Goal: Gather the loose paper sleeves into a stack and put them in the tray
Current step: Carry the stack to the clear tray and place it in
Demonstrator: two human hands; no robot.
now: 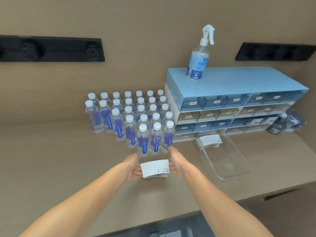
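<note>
2 hands, left hand and right hand, pinch a white paper sleeve stack over the tan counter's front edge; clear plastic tray lies rightward.

Tan bench, surface plain. Standing directly on it: a block of capped water bottles at centre; a blue drawer cabinet against the back wall at right; a clear tray in front of the cabinet; a dark bag at far right.
</note>
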